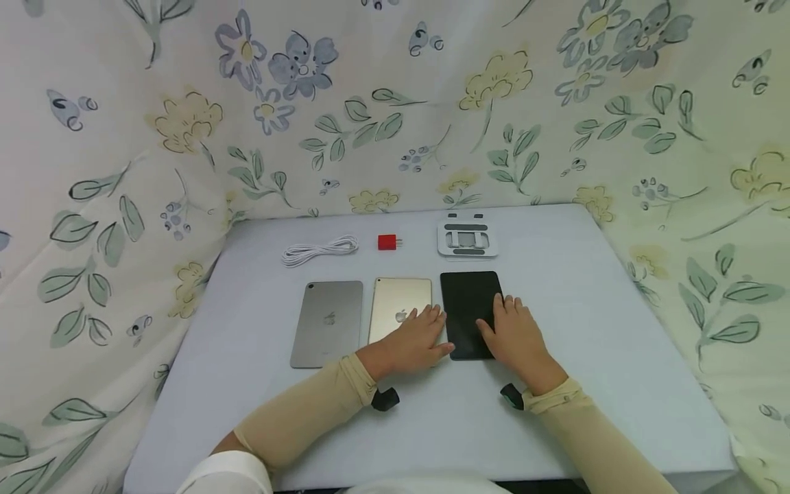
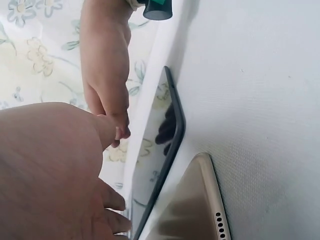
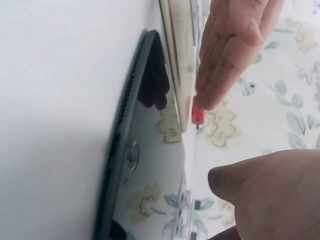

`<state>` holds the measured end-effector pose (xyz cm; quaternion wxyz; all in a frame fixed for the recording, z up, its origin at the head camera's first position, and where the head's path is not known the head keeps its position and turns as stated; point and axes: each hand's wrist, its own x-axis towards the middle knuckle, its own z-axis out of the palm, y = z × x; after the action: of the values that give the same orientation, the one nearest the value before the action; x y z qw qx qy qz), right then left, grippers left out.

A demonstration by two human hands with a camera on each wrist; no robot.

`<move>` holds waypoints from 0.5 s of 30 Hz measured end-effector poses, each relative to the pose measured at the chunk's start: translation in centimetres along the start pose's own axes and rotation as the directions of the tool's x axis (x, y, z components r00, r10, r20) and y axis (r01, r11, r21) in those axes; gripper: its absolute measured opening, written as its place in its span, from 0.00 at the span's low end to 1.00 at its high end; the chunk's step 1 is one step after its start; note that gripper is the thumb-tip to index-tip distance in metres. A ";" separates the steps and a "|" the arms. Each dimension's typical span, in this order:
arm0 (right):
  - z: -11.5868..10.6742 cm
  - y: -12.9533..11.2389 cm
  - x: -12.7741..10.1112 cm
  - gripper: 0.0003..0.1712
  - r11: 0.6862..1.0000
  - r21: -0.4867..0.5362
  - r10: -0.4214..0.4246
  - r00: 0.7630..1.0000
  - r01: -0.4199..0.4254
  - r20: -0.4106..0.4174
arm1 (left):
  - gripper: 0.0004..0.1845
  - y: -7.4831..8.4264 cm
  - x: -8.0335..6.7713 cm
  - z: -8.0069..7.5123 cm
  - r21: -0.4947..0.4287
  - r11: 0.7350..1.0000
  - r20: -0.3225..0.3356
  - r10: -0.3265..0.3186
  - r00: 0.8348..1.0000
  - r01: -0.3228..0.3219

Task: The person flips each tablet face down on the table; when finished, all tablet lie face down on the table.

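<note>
Three tablets lie side by side on the pale table (image 1: 586, 322): a grey one (image 1: 328, 322), a gold one (image 1: 400, 302) and a black one (image 1: 465, 302). My left hand (image 1: 439, 331) is flat over the gold tablet's near right corner, fingers straight, thumb reaching toward the black tablet. My right hand (image 1: 496, 317) is spread over the black tablet's near right part. In the left wrist view a small gap shows between the right hand's fingertips (image 2: 120, 131) and the black tablet (image 2: 160, 170). Neither hand grips anything.
Behind the tablets lie a coiled white cable (image 1: 319, 250), a small red charger (image 1: 387, 241) and a folded silver tablet stand (image 1: 467, 237). Floral cloth (image 1: 395, 103) walls the table at the back and both sides.
</note>
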<state>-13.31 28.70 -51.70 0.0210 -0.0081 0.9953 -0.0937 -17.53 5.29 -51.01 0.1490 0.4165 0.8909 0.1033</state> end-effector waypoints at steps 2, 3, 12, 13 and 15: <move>0.3 0.4 -0.1 0.45 1.000 0.022 0.011 1.000 -0.011 0.010 | 0.43 0.0 0.4 0.2 0.032 0.999 -0.011 -0.007 1.000 0.007; 0.4 0.5 -0.2 0.45 0.999 0.035 0.014 1.000 -0.014 0.014 | 0.43 0.0 0.5 0.3 0.047 0.999 -0.016 -0.010 1.000 0.011; 1.2 1.5 -1.0 0.47 0.996 0.086 0.016 0.999 -0.018 0.029 | 0.44 0.3 1.7 0.6 0.073 0.997 -0.002 -0.017 1.000 0.017; 1.1 1.5 -1.0 0.47 0.996 0.088 0.017 0.999 -0.019 0.028 | 0.44 0.4 1.8 0.6 0.066 0.998 0.002 -0.017 1.000 0.017; 1.0 1.7 -1.1 0.47 0.995 0.094 0.020 0.999 -0.022 0.028 | 0.44 0.5 2.1 0.6 0.052 0.998 0.007 -0.020 1.000 0.020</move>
<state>-12.19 30.24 -53.00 0.0360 0.0020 0.9895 -0.1401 -18.23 7.32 -51.82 0.1423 0.4115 0.8969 0.0771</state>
